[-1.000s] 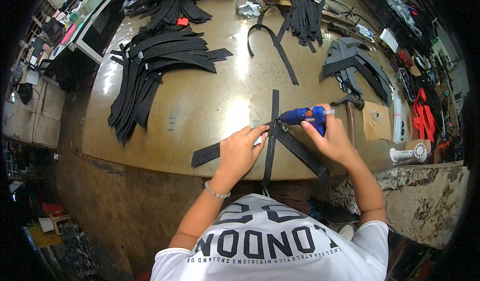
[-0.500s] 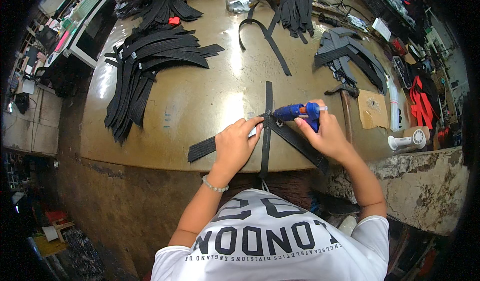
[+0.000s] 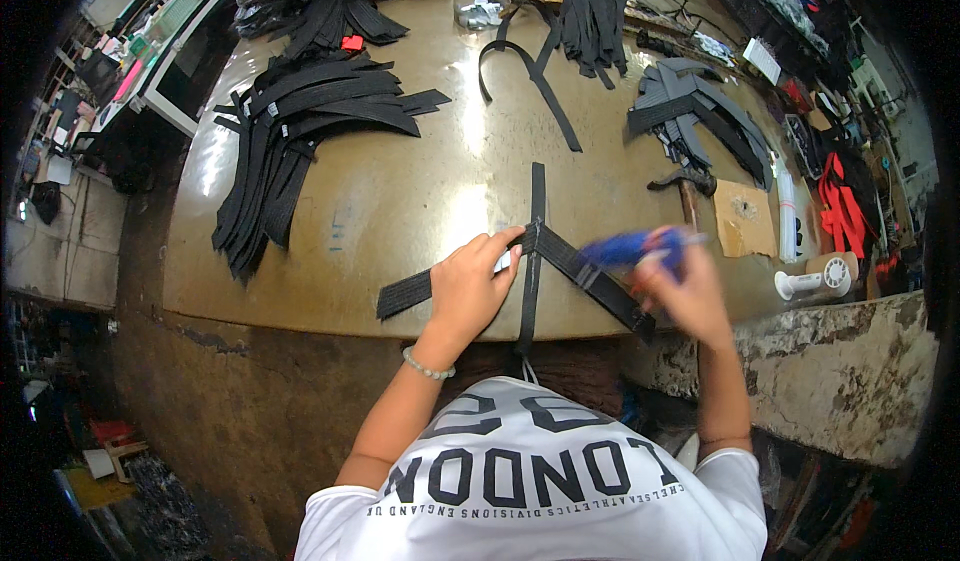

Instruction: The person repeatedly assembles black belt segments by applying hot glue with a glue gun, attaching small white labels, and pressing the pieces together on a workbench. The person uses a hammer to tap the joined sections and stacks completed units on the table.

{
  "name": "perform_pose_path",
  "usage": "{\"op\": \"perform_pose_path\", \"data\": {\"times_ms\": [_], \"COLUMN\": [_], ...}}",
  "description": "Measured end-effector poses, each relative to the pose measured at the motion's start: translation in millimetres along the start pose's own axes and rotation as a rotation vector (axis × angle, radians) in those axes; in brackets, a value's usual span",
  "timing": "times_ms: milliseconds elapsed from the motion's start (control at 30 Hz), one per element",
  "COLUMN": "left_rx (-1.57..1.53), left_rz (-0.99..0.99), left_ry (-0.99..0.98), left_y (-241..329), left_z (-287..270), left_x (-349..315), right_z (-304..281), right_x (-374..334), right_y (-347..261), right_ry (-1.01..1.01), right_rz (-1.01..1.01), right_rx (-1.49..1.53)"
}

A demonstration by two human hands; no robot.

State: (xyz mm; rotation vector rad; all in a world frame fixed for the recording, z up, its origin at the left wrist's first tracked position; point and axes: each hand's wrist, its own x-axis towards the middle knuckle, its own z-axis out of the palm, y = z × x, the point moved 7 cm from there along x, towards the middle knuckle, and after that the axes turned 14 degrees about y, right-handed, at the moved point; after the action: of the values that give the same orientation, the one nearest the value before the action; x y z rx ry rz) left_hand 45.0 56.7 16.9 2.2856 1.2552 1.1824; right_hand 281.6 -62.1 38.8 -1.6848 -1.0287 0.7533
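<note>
A blue glue gun [image 3: 632,251] is held in the right hand [image 3: 690,296], with the fingers wrapped around its handle. Both are blurred, so the exact placing of the fingers cannot be told. By the left hand [image 3: 470,286], a wide black strap [image 3: 405,296] is held, thumb and index finger being close together near its upper end, with a small white label [image 3: 503,260] beside them.

The straps are laid on the bench [image 3: 390,191] in front of the body. At one junction, the left wide strap, a second wide strap [image 3: 572,266] and a narrow strap [image 3: 538,189] are met. The long axis of the narrow strap is directed from the body toward the far side, and its near end is hung over the bench edge. The second wide strap is slanted toward the right and the body. The junction is placed just beside the left fingertips; the right hand is farther from it, on the right, and the nozzle is pointed leftward, over or near the second strap.

The bench surface is brown and glossy. To the right, a hammer [image 3: 688,199], a cardboard piece [image 3: 742,221] and a white spool [image 3: 812,281] are seen; on the far left, a strap pile [image 3: 290,126] is spread. Below, a dark, worn floor [image 3: 180,391] is shown.
</note>
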Motion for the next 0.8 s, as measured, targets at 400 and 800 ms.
{"op": "perform_pose_path", "data": {"times_ms": [400,800], "left_rx": [-2.055,-1.636], "left_rz": [-1.055,-0.889], "left_ry": [0.022,0.136], "left_y": [-20.7,-5.0], "left_z": [-7.1,-13.1], "left_x": [5.2,-16.2], "right_z": [-126.0,159.6], "right_x": [-34.0,-1.7], "right_y": [0.2,-39.2], "right_ry": [0.86,-0.012], "right_rz": [0.184,0.134], "right_rx": [-0.836,0.519]}}
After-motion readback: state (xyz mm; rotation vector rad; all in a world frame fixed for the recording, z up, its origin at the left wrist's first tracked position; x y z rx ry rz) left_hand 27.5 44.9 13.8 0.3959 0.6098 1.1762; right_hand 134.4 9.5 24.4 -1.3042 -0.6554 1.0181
